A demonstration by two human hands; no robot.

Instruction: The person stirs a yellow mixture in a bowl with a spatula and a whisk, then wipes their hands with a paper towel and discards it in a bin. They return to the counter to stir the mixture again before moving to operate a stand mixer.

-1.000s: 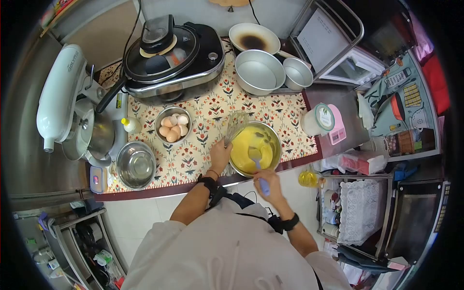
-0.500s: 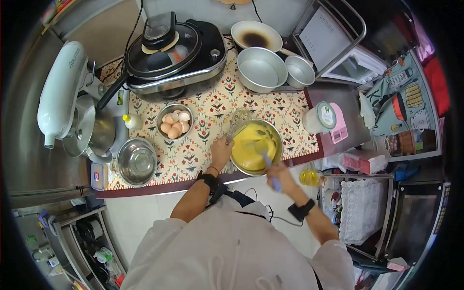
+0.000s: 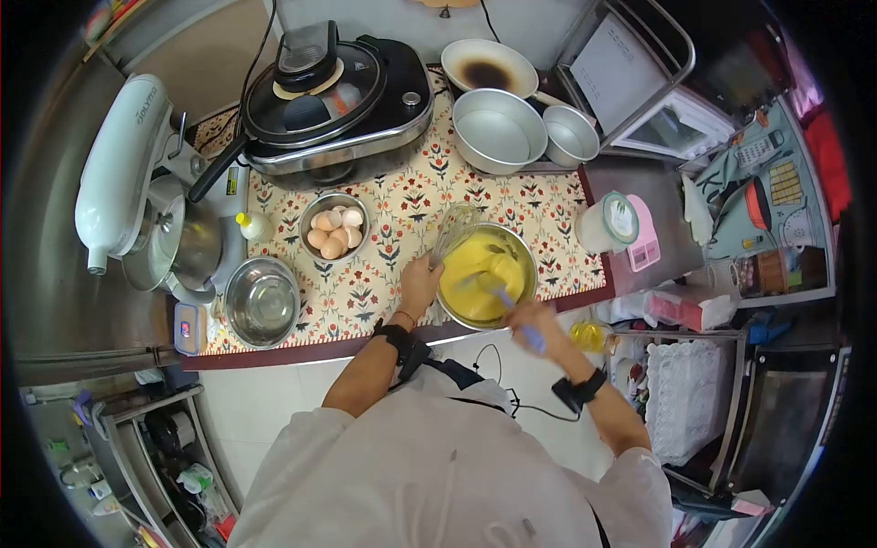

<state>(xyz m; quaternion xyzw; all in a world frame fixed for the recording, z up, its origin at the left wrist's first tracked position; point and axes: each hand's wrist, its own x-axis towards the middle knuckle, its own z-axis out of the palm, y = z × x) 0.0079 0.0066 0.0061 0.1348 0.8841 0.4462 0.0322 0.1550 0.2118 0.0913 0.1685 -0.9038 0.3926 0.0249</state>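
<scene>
A steel mixing bowl (image 3: 532, 262) holds thick yellow batter (image 3: 469, 300) near the counter's front edge. My left hand (image 3: 419, 285) is closed at the bowl's left rim, gripping a wire whisk (image 3: 456, 226) whose wires slant up over the rim. In my right hand (image 3: 539, 325) is a spatula with a purple-blue handle (image 3: 506, 298). Its blade sits in the batter, partly coated and blurred. To the left, a smaller steel bowl (image 3: 307, 239) contains several eggshells (image 3: 334, 233).
Another steel bowl (image 3: 261, 304) and a stand mixer (image 3: 123, 169) stand left. A lidded electric pan (image 3: 338, 110) is behind. Round cake tins (image 3: 499, 132) and a frying pan (image 3: 491, 67) sit back right. A lidded tub (image 3: 605, 226) and pink scale (image 3: 643, 245) lie right.
The spatula's blade has shifted left through the batter, and my right hand has moved slightly right. My left hand stays at the rim with the whisk.
</scene>
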